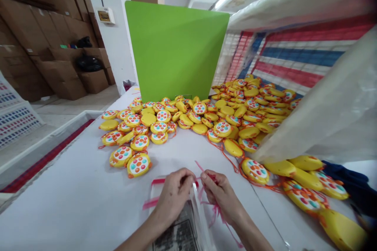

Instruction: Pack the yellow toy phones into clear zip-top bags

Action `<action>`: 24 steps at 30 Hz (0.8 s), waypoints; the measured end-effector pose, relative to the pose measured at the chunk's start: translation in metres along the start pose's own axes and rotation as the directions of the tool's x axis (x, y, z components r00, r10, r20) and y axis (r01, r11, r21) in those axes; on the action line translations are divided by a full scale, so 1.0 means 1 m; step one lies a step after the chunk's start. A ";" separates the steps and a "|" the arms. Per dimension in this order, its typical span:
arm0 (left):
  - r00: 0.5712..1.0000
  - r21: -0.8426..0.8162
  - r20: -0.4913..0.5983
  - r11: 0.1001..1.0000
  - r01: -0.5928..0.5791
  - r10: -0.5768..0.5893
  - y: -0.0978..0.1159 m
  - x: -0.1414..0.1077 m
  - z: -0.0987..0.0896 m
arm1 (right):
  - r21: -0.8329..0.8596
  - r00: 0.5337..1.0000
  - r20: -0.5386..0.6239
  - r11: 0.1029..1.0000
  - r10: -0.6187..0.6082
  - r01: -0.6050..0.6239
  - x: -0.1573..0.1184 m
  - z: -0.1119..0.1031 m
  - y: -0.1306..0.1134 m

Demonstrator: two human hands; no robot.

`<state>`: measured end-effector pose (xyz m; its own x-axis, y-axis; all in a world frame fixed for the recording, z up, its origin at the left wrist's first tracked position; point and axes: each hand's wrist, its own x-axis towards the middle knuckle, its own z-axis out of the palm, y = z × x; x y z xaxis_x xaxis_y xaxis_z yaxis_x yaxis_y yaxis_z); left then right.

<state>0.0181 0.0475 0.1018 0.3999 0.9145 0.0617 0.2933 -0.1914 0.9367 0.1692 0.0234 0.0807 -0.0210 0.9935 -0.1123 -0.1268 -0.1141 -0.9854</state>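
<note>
Strip handling: over the clear tray, your left hand is narrow, hold unclear; beside it, your right hand pinches pink strips, demanding steady fingertips.

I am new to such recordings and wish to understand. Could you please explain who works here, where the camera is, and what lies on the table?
There is no robot: a person works with two bare hands. The single picture comes from a camera on the head, looking forward and down.

The right hand holds thin pink strips. The left hand is beside it, fingers bent; I cannot tell what it grips. Beneath is a clear container.

Many yellow toys with coloured dots lie on the white table, before a green board.
</note>
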 end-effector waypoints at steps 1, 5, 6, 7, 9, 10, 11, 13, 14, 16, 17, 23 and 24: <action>0.998 0.023 -0.060 1.000 -0.016 0.017 0.002 -0.002 -0.004 | -0.019 1.000 0.017 1.000 0.000 0.000 0.000 0.000 0.000; 0.969 0.177 0.002 0.954 -0.244 0.247 0.013 -0.008 -0.014 | -0.053 0.998 0.066 0.998 0.020 -0.017 -0.002 0.001 0.003; 0.956 0.192 0.077 0.937 -0.292 0.282 0.014 -0.008 -0.014 | -0.056 0.997 0.079 0.998 0.020 -0.016 -0.002 0.002 0.004; 0.946 0.194 0.142 0.929 -0.315 0.291 0.014 -0.008 -0.013 | -0.060 0.995 0.096 0.998 0.019 -0.014 -0.003 0.002 0.004; 0.944 0.177 0.215 0.940 -0.291 0.252 0.011 -0.005 -0.009 | -0.068 0.991 0.129 0.998 0.021 -0.012 -0.003 0.002 0.005; 0.950 0.169 0.221 0.951 -0.260 0.220 0.010 -0.003 -0.006 | -0.071 0.991 0.132 0.997 0.022 -0.013 -0.003 0.002 0.005; 0.958 0.164 0.217 0.960 -0.225 0.188 0.008 -0.001 -0.004 | -0.071 0.992 0.122 0.997 0.024 -0.015 -0.003 0.002 0.005; 0.973 0.155 0.184 0.974 -0.168 0.139 0.006 0.001 0.000 | -0.070 0.998 0.061 0.997 0.019 -0.014 -0.003 0.002 0.004; 0.978 0.141 0.165 0.979 -0.149 0.126 0.006 0.002 0.001 | -0.071 1.000 0.021 0.997 0.009 -0.008 -0.002 0.003 0.004; 0.985 0.081 0.138 0.990 -0.117 0.105 0.006 0.002 0.004 | -0.072 0.998 -0.060 0.997 -0.026 0.022 -0.001 0.005 0.003; 0.986 0.032 0.142 0.995 -0.092 0.087 0.005 0.003 0.005 | -0.063 0.995 -0.091 0.997 -0.048 0.042 0.000 0.006 0.002; 0.981 -0.229 0.174 0.966 0.120 -0.081 -0.007 0.003 0.008 | 0.236 0.981 -0.188 0.967 -0.046 0.091 0.008 0.019 -0.010; 0.989 -0.245 0.118 0.962 0.120 -0.093 -0.009 0.003 0.006 | 0.273 0.978 -0.206 0.957 -0.036 0.093 0.009 0.020 -0.013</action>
<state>0.0219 0.0496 0.0914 0.4710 0.8796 -0.0667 0.1170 0.0127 0.9930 0.1505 0.0339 0.0946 0.1886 0.9769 -0.1006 -0.3943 -0.0185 -0.9188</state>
